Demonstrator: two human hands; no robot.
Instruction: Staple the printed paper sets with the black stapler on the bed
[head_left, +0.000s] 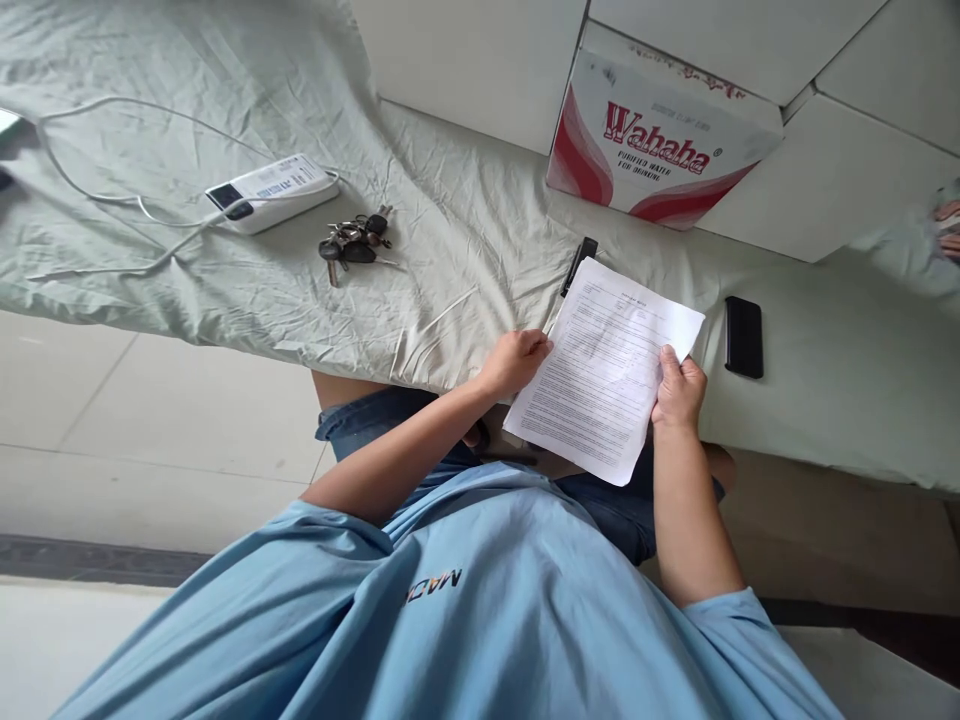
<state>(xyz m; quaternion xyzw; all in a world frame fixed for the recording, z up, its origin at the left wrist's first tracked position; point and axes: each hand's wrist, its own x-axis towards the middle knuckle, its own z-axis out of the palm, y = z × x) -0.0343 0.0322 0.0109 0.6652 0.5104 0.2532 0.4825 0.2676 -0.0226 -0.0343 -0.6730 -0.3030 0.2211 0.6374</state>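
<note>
Both hands pinch a printed paper sheet [604, 370]: left hand [516, 362] on its left edge, right hand [679, 388] on its right edge. Light and floppy (creases easily), probably best gripped at opposite edges. A black phone [743, 337] lies just beyond the right hand.

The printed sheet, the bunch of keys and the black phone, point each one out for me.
printed sheet [600, 375], head view, middle of the page.
bunch of keys [354, 240], head view, centre of the cluster.
black phone [743, 337], head view, middle of its back.

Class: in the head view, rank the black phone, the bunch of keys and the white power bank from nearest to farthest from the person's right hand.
1. Black phone, just beside the right hand.
2. Bunch of keys, across the sheet past the left hand.
3. White power bank, beyond the keys.
</note>
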